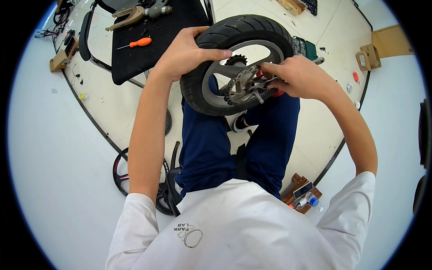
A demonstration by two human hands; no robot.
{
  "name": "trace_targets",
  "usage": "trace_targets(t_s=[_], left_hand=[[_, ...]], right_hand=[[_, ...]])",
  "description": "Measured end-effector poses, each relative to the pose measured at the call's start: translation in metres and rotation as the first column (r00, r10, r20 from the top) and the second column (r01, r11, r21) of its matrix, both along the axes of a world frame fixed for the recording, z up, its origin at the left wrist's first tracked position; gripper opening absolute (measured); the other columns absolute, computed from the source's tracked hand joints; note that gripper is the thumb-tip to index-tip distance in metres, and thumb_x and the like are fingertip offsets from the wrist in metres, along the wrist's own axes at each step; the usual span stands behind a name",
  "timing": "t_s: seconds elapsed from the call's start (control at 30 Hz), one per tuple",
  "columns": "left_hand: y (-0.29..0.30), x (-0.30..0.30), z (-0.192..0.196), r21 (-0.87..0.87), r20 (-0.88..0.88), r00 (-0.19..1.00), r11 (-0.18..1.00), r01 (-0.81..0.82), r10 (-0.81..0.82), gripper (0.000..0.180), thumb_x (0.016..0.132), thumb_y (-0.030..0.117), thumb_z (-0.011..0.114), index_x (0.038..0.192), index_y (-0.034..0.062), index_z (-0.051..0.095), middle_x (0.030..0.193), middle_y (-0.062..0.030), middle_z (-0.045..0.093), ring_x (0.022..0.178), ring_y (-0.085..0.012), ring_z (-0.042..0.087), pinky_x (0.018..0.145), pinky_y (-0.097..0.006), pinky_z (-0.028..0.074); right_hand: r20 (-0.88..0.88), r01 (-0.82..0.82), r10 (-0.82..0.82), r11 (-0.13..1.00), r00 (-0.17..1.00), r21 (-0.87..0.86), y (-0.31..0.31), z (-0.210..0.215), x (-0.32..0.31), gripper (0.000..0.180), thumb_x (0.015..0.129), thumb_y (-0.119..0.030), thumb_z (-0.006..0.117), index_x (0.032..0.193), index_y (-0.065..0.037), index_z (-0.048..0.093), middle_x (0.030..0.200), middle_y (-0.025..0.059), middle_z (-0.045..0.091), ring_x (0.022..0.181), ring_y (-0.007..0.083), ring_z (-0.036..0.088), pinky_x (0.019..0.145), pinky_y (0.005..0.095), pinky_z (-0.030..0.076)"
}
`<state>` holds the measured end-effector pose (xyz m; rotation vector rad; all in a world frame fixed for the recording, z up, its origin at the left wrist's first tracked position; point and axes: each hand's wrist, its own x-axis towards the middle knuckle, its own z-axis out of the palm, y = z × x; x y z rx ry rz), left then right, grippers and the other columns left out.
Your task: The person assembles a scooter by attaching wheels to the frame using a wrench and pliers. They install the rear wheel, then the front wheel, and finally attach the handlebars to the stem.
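Note:
A small wheel with a thick black tyre (256, 24) and grey spokes rests upright, tilted, over my knees. My left hand (186, 54) is wrapped over the tyre's left edge, thumb pointing toward the rim. At the hub are a toothed sprocket (237, 60), a brake disc (240, 85) and silver metal parts with a protruding axle end (258, 97). My right hand (297, 77) is closed at the hub, its fingertips against these metal parts. What it grips is partly hidden. A silver rounded metal end (318, 60) shows beyond that hand, and something red (278, 93) is underneath.
At the left, a black chair (175, 36) bears an orange-handled screwdriver (140, 42), a metal fork part (130, 18) and small loose pieces. Behind the wheel lies a green tool case (310, 49). A wooden piece with a phone (303, 190) and bottle (313, 201) lies right; cardboard boxes (371, 55) stand farther off.

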<state>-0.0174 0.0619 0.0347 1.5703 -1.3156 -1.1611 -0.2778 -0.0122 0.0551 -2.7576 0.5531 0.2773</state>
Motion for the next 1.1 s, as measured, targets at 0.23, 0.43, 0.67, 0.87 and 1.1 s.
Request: trace_targets(t_s=[0.23,0.43,0.67,0.87,1.1], left_hand=[[-0.001,0.005,-0.009,-0.005,-0.013,1.0,1.0,-0.015,0.015,0.073,0.063,0.025,0.085,0.122,-0.0094,0.06,0.103,-0.0121,0.067,0.09,-0.017,0.064,0.086,-0.028,0.049],[-0.002,0.006,-0.007,-0.002,-0.029,0.999,1.0,-0.031,0.031,0.08,0.06,0.026,0.087,0.125,-0.01,0.057,0.106,-0.0143,0.066,0.094,-0.0191,0.065,0.09,-0.029,0.048],[-0.008,0.012,-0.015,0.006,-0.025,0.997,0.998,-0.069,0.069,0.081,0.06,0.023,0.089,0.127,-0.01,0.055,0.108,-0.015,0.066,0.094,-0.0199,0.065,0.09,-0.029,0.048],[-0.002,0.004,0.001,0.029,-0.124,0.992,0.999,0.027,-0.023,0.064,0.066,0.02,0.087,0.116,-0.0086,0.06,0.102,-0.0119,0.067,0.089,-0.0175,0.064,0.085,-0.03,0.05],[0.033,-0.017,0.079,-0.027,0.1,0.991,0.996,-0.085,0.088,0.051,0.065,0.018,0.086,0.106,-0.0043,0.067,0.093,-0.0117,0.071,0.085,-0.016,0.066,0.082,-0.028,0.051]], right_hand=[[0.152,0.117,-0.194,0.906,0.969,0.407,-0.009,-0.03,-0.016,0.017,0.084,-0.008,0.071,0.091,0.0,0.058,0.073,0.0125,0.066,0.066,0.0228,0.066,0.061,0.0339,0.05],[0.235,0.302,-0.548,0.713,0.803,0.632,0.019,-0.058,-0.03,0.022,0.085,-0.011,0.073,0.084,0.003,0.056,0.069,0.0087,0.063,0.059,0.0128,0.053,0.059,0.0283,0.045],[0.118,0.432,-0.818,0.413,0.563,0.802,0.055,-0.075,-0.032,0.021,0.087,-0.015,0.073,0.083,0.0,0.059,0.066,0.0061,0.065,0.053,0.0087,0.055,0.051,0.0229,0.044],[0.093,0.351,-0.939,0.214,0.331,0.912,0.094,-0.1,-0.026,0.019,0.089,-0.017,0.07,0.088,-0.001,0.059,0.065,0.0037,0.061,0.053,0.0085,0.053,0.049,0.0252,0.041],[0.144,0.558,-0.912,0.353,0.383,0.751,0.119,-0.07,-0.079,0.039,0.074,-0.024,0.084,0.092,0.0,0.06,0.069,0.0065,0.064,0.066,0.0109,0.06,0.063,0.0268,0.049]])
